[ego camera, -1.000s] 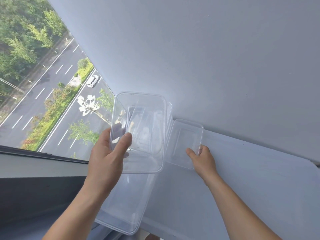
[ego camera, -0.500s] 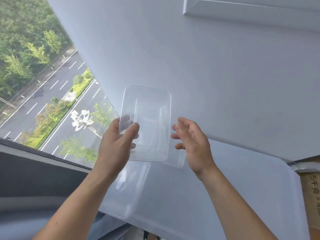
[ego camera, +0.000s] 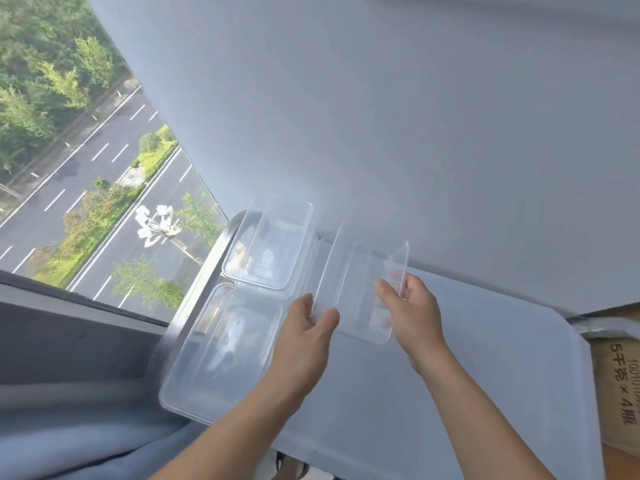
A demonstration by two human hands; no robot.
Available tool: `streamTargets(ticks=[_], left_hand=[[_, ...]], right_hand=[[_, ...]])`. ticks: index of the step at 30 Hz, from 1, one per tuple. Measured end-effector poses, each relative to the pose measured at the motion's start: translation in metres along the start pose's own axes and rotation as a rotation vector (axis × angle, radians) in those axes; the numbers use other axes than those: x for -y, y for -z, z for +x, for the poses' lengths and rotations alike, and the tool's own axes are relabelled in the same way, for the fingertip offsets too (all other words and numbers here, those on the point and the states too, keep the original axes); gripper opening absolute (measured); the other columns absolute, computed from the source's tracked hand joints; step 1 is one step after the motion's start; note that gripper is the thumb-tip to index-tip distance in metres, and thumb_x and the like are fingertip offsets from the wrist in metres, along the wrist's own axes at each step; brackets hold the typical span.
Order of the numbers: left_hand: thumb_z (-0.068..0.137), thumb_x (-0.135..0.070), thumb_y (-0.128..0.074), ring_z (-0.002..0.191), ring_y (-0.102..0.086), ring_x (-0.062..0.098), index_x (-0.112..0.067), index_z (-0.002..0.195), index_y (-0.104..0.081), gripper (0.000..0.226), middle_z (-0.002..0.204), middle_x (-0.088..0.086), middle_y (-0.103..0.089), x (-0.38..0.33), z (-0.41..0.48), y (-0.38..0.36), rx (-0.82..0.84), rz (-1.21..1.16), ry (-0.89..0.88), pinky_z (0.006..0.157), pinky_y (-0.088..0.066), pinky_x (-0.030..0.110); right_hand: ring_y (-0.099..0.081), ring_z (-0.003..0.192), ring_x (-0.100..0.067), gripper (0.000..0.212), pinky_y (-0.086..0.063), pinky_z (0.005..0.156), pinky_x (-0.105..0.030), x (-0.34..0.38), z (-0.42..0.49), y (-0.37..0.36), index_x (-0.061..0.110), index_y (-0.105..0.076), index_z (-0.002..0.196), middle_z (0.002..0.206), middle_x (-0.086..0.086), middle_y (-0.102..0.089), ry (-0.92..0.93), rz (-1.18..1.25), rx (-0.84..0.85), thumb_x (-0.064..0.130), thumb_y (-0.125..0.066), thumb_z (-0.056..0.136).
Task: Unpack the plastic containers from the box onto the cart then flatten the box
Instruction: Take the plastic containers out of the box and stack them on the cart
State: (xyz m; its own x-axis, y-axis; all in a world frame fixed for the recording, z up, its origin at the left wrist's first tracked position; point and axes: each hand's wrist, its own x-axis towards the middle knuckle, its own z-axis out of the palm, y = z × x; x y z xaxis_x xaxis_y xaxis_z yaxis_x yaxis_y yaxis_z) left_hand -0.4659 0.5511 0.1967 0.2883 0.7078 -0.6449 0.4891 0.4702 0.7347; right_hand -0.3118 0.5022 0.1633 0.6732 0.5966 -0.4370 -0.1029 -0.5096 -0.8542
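Note:
A clear plastic container (ego camera: pixel 360 289) is held just above the grey cart top (ego camera: pixel 485 368), tilted. My left hand (ego camera: pixel 304 337) pinches its near left corner and my right hand (ego camera: pixel 412 306) grips its right rim. Two more clear containers lie on the cart's left side: a large one (ego camera: pixel 221 344) at the near left corner and a smaller one (ego camera: pixel 270 247) behind it by the wall. The cardboard box (ego camera: pixel 620 386), with printed characters on its side, shows at the right edge.
A grey wall (ego camera: pixel 381 116) rises right behind the cart. A window (ego camera: pixel 86 168) on the left looks down on a road and trees. A metal cart rail (ego camera: pixel 214 258) runs along the left edge, and another metal handle (ego camera: pixel 602 330) is at the right.
The view swung down and right. The container my left hand held up now rests in both hands over the cart's middle; my right hand closed on its right rim.

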Motion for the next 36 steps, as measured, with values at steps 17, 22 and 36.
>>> streamTargets(ticks=[17,22,36], left_hand=[[0.101,-0.025,-0.041,0.101,-0.068,0.015,-0.02,0.116,-0.058,0.023,0.118,-0.006,-0.062,0.03,0.047,-0.035,-0.146,-0.423,0.239,0.097,-0.053,0.048],[0.101,-0.021,-0.042,0.099,-0.069,0.015,-0.014,0.114,-0.057,0.021,0.119,-0.005,-0.062,0.033,0.051,-0.035,-0.192,-0.424,0.231,0.083,-0.056,0.04],[0.101,-0.025,-0.043,0.1,-0.067,0.017,-0.015,0.128,-0.051,0.029,0.123,-0.004,-0.058,0.029,0.038,-0.041,-0.21,-0.413,0.221,0.085,-0.055,0.04]], right_hand=[[-0.054,0.073,-0.019,0.027,-0.04,0.059,-0.031,-0.024,0.063,-0.042,0.01,-0.054,0.091,0.086,-0.005,-0.06,-0.035,-0.268,0.072,0.037,-0.056,0.093],[-0.055,0.073,-0.019,0.03,-0.039,0.058,-0.031,-0.027,0.064,-0.043,0.009,-0.056,0.092,0.088,-0.006,-0.062,-0.055,-0.284,0.071,0.039,-0.056,0.093],[-0.065,0.092,-0.025,0.048,-0.055,0.086,-0.048,-0.023,0.054,-0.031,0.016,-0.056,0.111,0.106,0.005,-0.064,-0.076,-0.22,0.101,0.053,-0.054,0.08]])
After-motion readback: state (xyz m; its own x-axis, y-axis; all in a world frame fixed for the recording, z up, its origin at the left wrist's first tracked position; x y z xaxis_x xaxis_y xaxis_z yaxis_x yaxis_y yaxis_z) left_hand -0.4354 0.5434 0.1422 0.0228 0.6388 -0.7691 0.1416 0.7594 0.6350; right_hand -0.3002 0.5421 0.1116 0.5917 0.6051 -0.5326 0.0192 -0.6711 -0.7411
